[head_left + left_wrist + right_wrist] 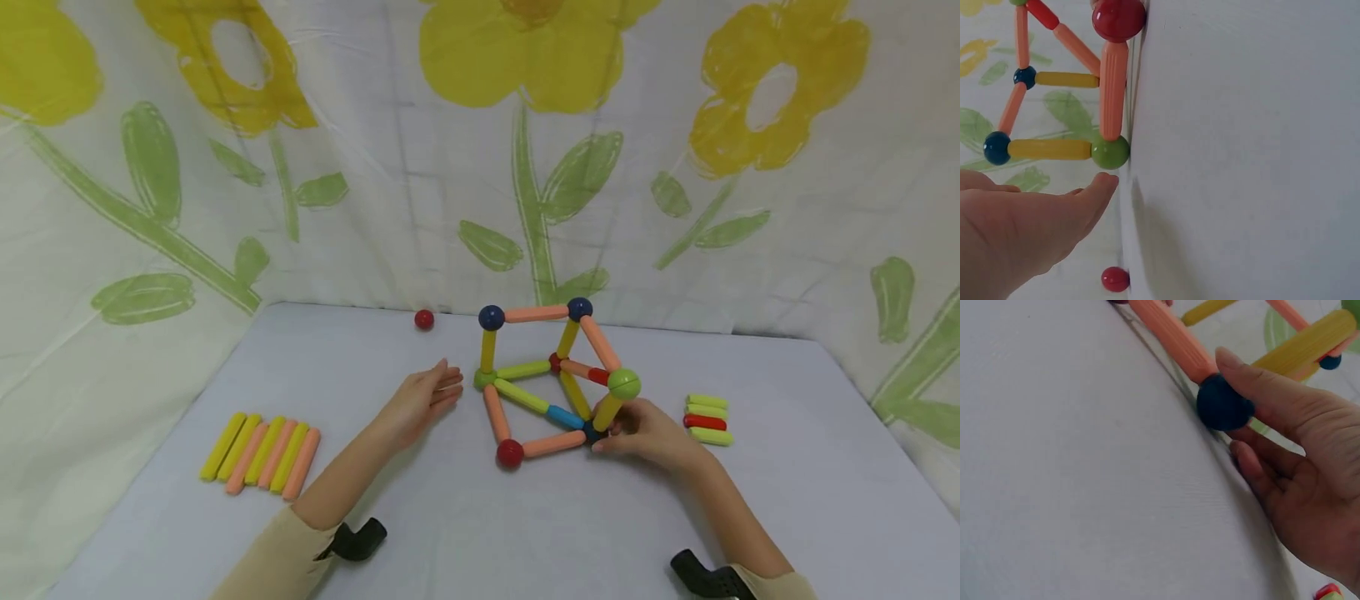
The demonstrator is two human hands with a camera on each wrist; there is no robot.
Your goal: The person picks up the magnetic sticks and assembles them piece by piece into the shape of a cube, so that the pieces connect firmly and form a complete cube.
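A frame of coloured rods and balls stands on the table in the head view. My right hand (651, 435) pinches its dark blue ball (1225, 403) at the near right corner. From that ball a yellow rod (608, 412) rises to a light green ball (624, 383). A pink rod (553, 444) joins the blue ball to a red ball (510, 453) in front. My left hand (422, 403) holds nothing, fingers extended beside the frame's left green ball (485, 379). In the left wrist view its fingertips are right by that green ball (1110, 152).
Yellow and pink rods (259, 454) lie in a row at the left. A small stack of green and red rods (707, 422) lies to the right. A loose red ball (424, 320) sits near the table's back edge, before a flowered cloth (360, 208).
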